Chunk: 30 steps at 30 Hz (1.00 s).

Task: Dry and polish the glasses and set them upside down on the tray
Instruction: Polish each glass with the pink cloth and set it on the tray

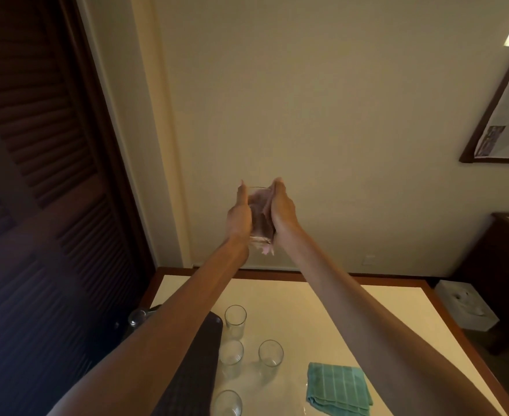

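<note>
aloft, left hand grips a glass — right hand pinches a pink cloth against it.

held glass: clear, glossy | pink cloth: soft, matt fabric | glasses: clear, smooth | tray, desk's left edge: dark, matt, textured | teal cloth: ribbed weave | desk: pale smooth top, wood rim

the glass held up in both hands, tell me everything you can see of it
The glass is a clear, straight-sided tumbler with a thick base, held roughly upright, rim uppermost, in front of the cream wall. The left hand grips its left side; the right hand holds a pink cloth to its right side, pink showing through. A cloth corner hangs below the base.
</note>
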Each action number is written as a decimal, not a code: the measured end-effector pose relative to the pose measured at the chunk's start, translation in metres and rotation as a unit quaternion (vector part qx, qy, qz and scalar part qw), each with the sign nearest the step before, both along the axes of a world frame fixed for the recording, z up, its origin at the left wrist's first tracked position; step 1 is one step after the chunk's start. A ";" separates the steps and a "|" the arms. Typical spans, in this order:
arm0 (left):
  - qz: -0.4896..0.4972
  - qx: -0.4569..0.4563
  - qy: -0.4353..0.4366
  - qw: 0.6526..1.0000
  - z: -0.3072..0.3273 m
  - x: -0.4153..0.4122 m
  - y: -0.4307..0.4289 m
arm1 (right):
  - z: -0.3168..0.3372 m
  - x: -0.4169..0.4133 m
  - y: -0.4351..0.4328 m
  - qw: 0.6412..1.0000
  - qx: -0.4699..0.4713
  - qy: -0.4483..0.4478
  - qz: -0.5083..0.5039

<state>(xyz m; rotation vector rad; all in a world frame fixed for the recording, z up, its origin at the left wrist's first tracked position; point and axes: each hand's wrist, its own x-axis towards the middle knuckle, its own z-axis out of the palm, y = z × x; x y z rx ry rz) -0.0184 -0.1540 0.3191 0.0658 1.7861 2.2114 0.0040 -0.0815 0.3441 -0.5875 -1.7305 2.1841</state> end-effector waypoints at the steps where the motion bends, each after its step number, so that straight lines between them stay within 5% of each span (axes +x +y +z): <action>1: 0.012 0.000 0.010 1.000 -0.006 -0.010 0.003 | 0.001 0.003 -0.003 0.998 -0.047 -0.035 0.012; 4: 0.040 0.002 0.000 0.999 0.000 -0.016 0.001 | -0.009 0.014 -0.015 0.997 -0.049 -0.052 0.037; 7: 0.046 0.006 0.022 0.999 0.019 0.001 -0.012 | -0.030 0.024 -0.028 0.991 0.116 0.056 0.020; 13: -0.003 0.005 -0.017 1.000 0.010 0.000 -0.013 | -0.034 0.004 -0.019 0.893 0.396 0.200 -0.072; 15: -0.013 0.001 -0.019 1.000 0.013 0.005 -0.013 | -0.021 -0.003 -0.010 0.927 0.334 0.159 -0.063; 18: -0.022 0.000 -0.012 1.000 0.021 0.005 -0.011 | 0.002 -0.008 -0.006 0.996 0.073 0.057 -0.001; 21: 0.003 0.021 -0.003 1.000 0.025 0.001 -0.011 | 0.006 -0.004 -0.016 0.999 -0.028 -0.021 0.003; 25: 0.016 0.051 0.003 0.999 0.018 -0.016 -0.015 | -0.025 0.009 -0.036 0.974 0.216 0.068 -0.005; 30: -0.017 0.064 -0.026 0.997 0.018 -0.007 -0.022 | -0.040 0.000 -0.031 0.871 0.447 0.192 -0.073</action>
